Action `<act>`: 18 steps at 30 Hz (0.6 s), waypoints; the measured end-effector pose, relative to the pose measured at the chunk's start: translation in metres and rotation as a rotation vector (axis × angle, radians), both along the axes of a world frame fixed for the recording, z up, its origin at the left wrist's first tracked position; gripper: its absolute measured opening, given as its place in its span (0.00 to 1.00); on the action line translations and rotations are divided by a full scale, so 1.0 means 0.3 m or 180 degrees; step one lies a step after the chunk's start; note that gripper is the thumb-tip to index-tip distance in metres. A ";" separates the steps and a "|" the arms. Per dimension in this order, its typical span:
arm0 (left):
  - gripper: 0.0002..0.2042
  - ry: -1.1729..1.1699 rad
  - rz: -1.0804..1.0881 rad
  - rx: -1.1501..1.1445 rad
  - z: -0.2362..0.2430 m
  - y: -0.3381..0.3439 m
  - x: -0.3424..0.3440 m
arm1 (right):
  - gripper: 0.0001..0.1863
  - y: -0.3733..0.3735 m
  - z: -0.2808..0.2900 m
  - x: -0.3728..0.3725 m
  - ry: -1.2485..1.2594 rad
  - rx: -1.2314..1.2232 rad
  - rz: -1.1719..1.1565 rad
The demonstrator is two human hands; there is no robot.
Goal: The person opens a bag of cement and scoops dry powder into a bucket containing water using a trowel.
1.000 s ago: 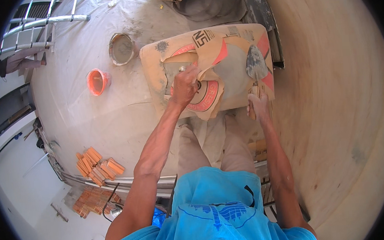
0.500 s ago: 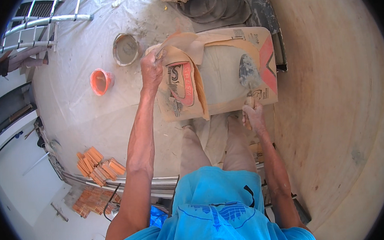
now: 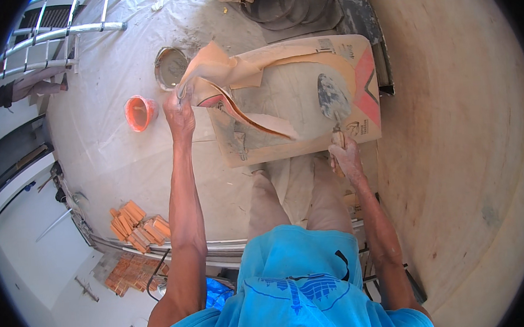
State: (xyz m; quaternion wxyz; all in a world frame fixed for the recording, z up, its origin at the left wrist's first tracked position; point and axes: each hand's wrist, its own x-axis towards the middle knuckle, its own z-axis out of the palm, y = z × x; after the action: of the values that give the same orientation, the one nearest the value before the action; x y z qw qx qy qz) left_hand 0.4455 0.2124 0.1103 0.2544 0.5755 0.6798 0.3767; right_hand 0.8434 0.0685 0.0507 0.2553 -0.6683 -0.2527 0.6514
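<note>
A big brown paper bag (image 3: 240, 156) lies in front of my feet, torn open along its top, with grey powder (image 3: 296, 92) showing inside. My left hand (image 3: 180, 113) is closed on the loose paper flap (image 3: 211, 67) and holds it up over the bag's left part. My right hand (image 3: 347, 157) grips the wooden handle of a trowel (image 3: 334, 96). The trowel's blade, smeared with grey, is over the right part of the opening; whether it touches the powder I cannot tell.
Left of the bag stand a bucket of grey mix (image 3: 172, 67) and a small orange bucket (image 3: 139, 113). Dark round rubber-like pans (image 3: 291, 6) lie beyond it. Orange bricks (image 3: 138, 225) are piled at lower left. A pale board wall (image 3: 451, 122) rises on the right, a metal ladder (image 3: 62, 33) at far left.
My left hand has pulled the paper flap leftward and up, folding it back and baring more of the powder. The trowel has shifted slightly left in my right hand.
</note>
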 end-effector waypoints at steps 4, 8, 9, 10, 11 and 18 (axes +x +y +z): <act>0.14 -0.0066 0.0288 0.0250 0.021 -0.045 -0.012 | 0.08 0.041 0.010 -0.039 -0.0026 0.0096 0.0164; 0.13 0.0222 0.0226 0.0042 0.082 -0.072 -0.028 | 0.10 0.076 0.013 -0.053 0.0037 0.0057 0.0352; 0.13 0.0310 0.0174 0.0035 0.094 -0.078 -0.032 | 0.10 0.076 0.010 -0.061 0.0064 0.0063 0.0354; 0.14 0.0272 0.0201 0.0204 0.100 -0.079 -0.038 | 0.11 0.074 0.004 -0.069 0.0088 0.0069 0.0356; 0.14 0.0233 0.0226 0.0372 0.104 -0.079 -0.044 | 0.11 0.074 0.002 -0.076 0.0110 0.0074 0.0356; 0.13 0.0108 0.0812 0.0178 0.148 -0.016 -0.120 | 0.10 0.070 0.005 -0.099 0.0097 0.0104 0.0424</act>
State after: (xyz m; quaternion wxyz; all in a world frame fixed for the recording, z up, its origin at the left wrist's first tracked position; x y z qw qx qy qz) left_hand 0.4095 0.2075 0.1546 0.1767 0.4977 0.7408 0.4151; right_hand 0.8137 0.0893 0.0522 0.2260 -0.6357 -0.3033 0.6729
